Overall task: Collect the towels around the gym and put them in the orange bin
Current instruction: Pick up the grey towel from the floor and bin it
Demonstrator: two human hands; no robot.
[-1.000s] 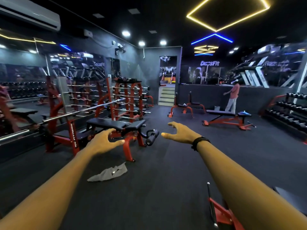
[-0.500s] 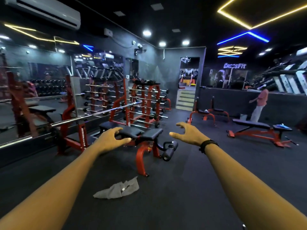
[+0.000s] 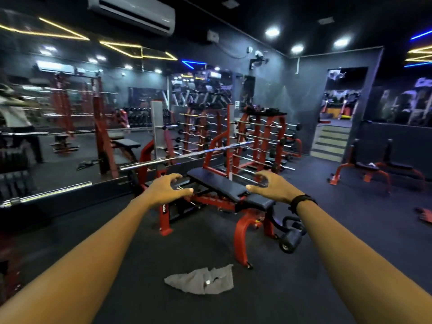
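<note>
Now closing in on the grey towel [image 3: 203, 279] lying crumpled on the floor [image 3: 327, 265] before the red bench [image 3: 224, 190], both hands, left hand [image 3: 167, 190] and right hand [image 3: 271, 187], empty with fingers loosely spread; next, probably stooping to grasp it, orange bin nowhere in view.

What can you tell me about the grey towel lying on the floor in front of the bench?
The grey towel looks like thin, soft cloth, crumpled into a flat, uneven heap with folds and a ragged outline. A small pale tag or patch shows near its middle. It lies on the dark rubber floor, just in front of the red foot of the bench and apart from it. Nothing touches it but the floor: the left hand and right hand hover above, holding nothing.
</note>
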